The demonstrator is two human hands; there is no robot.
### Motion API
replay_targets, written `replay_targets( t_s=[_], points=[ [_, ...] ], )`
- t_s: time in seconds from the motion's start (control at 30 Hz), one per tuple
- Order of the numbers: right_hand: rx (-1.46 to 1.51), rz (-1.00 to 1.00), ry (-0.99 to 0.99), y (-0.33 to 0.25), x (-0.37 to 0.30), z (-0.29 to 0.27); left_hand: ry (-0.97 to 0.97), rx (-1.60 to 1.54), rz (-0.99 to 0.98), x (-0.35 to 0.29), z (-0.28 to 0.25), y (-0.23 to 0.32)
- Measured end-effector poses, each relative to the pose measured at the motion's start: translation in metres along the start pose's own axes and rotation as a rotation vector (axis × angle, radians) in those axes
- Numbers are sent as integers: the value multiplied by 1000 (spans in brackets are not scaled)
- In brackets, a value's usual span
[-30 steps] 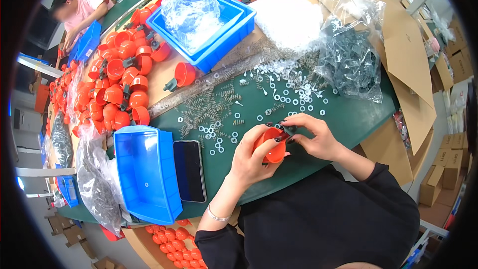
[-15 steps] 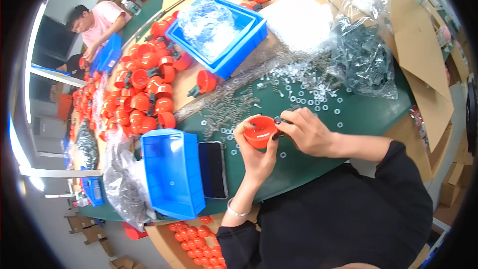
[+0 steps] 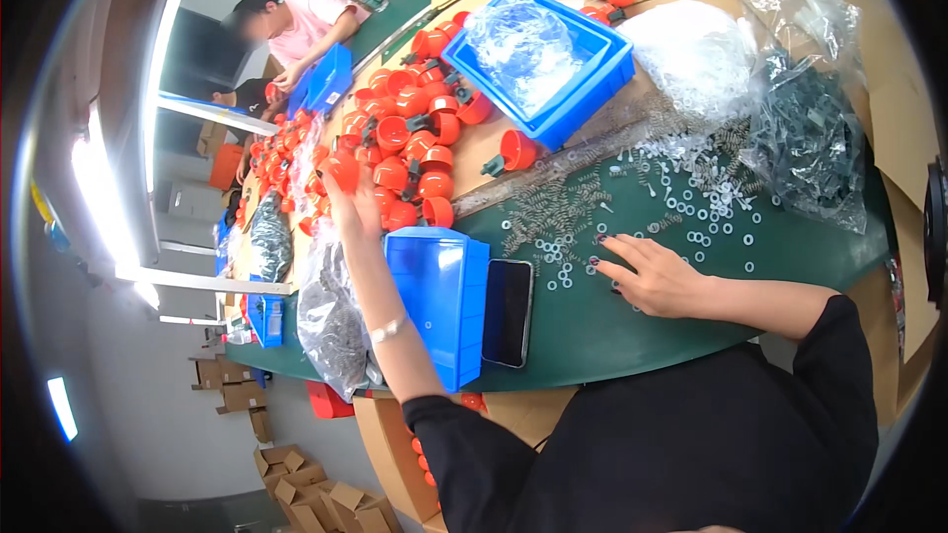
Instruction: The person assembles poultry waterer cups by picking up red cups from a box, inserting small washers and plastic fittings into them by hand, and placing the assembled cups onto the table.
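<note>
Left of centre, a red cup (image 3: 343, 173) is clamped in the left hand (image 3: 353, 205) — apparently held high to clear the piled cups (image 3: 392, 132) — while the right hand (image 3: 650, 276), fingers apart, is rested near white washers (image 3: 566, 284).

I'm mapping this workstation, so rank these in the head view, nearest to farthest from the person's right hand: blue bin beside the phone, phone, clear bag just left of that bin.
1. Phone: left of the right hand, on the green tabletop.
2. Blue bin: just left of the phone.
3. Clear bag: farthest left, beyond the bin.
</note>
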State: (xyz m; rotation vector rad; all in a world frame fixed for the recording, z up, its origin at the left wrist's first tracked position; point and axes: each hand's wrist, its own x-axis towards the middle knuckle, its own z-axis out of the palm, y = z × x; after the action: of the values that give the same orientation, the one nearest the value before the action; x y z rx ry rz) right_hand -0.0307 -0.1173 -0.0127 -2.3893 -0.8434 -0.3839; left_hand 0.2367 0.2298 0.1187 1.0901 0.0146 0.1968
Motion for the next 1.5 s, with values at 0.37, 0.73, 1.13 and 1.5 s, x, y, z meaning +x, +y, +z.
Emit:
replay_targets(
  t_s=[0.37, 0.73, 1.13, 1.5],
  points=[
    [-23, 81, 24, 3, -1, -4, 50, 588, 461, -127, -36, 125],
    [-65, 96, -44, -5, 10, -3, 749, 1661, -323, -401, -447, -34],
    [-13, 45, 120, 1, 4, -6, 735, 1944, -115, -430, -435, -55],
    [-358, 134, 223, 62, 53, 16, 369, 976, 619, -288, -44, 27]
  ],
)
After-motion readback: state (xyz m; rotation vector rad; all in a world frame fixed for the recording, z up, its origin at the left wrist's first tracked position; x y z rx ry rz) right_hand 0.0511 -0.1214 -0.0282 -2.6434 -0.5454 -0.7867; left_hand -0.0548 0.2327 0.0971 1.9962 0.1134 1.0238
